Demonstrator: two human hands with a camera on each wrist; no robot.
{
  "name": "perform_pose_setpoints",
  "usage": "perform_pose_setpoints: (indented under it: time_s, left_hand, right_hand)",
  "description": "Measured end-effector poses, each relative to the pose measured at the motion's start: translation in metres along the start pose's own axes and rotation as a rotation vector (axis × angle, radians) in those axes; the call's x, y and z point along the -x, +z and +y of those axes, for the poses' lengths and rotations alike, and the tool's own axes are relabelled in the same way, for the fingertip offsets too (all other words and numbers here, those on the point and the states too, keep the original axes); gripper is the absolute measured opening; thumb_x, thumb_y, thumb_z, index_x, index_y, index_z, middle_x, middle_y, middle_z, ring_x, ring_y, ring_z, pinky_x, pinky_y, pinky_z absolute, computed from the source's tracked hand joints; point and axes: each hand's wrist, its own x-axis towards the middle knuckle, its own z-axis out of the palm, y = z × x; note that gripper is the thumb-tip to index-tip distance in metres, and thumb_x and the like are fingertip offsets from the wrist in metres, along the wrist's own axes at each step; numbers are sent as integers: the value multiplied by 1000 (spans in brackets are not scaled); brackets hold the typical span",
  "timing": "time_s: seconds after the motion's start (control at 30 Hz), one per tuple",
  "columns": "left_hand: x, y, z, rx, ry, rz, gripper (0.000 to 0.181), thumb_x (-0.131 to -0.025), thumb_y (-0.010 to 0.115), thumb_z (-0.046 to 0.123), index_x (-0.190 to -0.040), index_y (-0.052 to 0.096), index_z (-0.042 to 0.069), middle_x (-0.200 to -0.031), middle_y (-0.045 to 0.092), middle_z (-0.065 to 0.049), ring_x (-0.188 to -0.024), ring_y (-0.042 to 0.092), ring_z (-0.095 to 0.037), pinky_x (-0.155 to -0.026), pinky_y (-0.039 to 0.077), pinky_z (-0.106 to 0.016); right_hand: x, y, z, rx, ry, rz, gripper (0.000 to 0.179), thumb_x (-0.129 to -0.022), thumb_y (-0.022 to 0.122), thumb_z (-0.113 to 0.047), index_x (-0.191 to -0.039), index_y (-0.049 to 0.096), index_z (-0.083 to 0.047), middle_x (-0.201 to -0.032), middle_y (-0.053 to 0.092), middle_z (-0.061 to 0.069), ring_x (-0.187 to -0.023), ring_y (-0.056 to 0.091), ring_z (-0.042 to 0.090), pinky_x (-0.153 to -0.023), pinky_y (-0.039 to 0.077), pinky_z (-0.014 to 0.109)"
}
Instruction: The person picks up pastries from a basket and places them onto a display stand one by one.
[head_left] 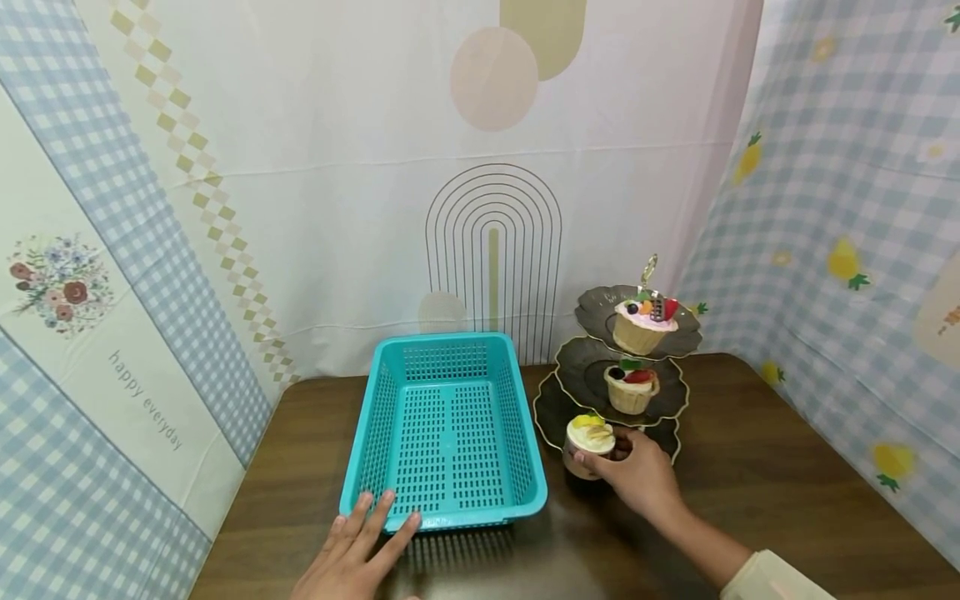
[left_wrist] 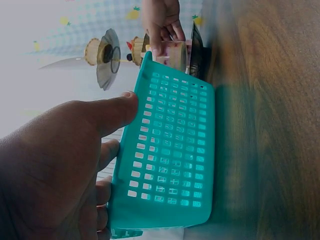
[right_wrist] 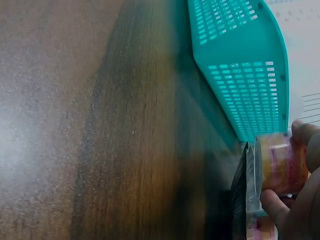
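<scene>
My right hand (head_left: 643, 477) grips a clear dessert cup (head_left: 582, 464) between thumb and fingers. Pale cream and yellow fruit top the cup, and pinkish layers show through its side in the right wrist view. It is at the front of the bottom plate (head_left: 550, 414) of a three-tier cake stand. My left hand (head_left: 351, 557) rests at the near left corner of a turquoise plastic basket (head_left: 480, 518), fingers spread and mostly straight over the rim. In the left wrist view, its thumb (left_wrist: 122, 106) lies along that rim. The basket holds nothing.
A fruit-topped tart (head_left: 637, 337) sits on the stand's top plate (head_left: 600, 302), another tart (head_left: 628, 397) on the middle plate (head_left: 576, 367). Part of a second cup (right_wrist: 262, 229) shows beyond the right fingers. Patterned cloth (head_left: 360, 208) hangs behind the brown wooden table (head_left: 750, 467).
</scene>
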Motion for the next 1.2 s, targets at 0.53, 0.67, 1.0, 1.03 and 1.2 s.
perform_pose_setpoints:
  time_s: [0.53,0.67,1.0,1.03,1.2]
  left_hand:
    - [1,1,-4,-9,39,-9,90,-76,51,75,-149,30,27,-156,13,-4,-140,17,-28,-107,-17,-23]
    - [1,2,-5,-13,54,-18,92,-75,52,75,-150,28,26,-156,12,-6,-141,12,-28,-107,-17,-24]
    - [2,1,-6,2,56,-23,92,-75,53,74,-150,27,26,-157,12,-5,-140,14,-29,-107,-18,-23]
    - [1,1,-6,2,57,-23,92,-75,53,74,-150,28,26,-157,12,-5,-141,13,-29,-107,-18,-23]
    - [1,0,-6,4,60,-24,92,-75,52,74,-150,27,26,-157,12,-6,-142,5,-25,-107,-18,-23]
  right_hand:
    - [-9,5,1,126,13,24,83,-64,69,-71,-113,65,-4,-95,67,9,-83,61,26,-62,48,41]
    - [-11,6,3,134,26,21,82,-65,68,-72,-110,65,-4,-93,67,8,-81,61,25,-60,47,41]
    - [-12,7,9,150,30,10,80,-66,65,-75,-103,66,-4,-91,67,8,-80,61,25,-60,47,41]
    - [-12,7,9,150,28,7,81,-66,64,-75,-104,65,-3,-91,67,8,-80,61,25,-59,47,41]
    - [-11,6,8,161,15,1,82,-67,63,-74,-108,64,-3,-91,66,9,-81,61,26,-60,47,41]
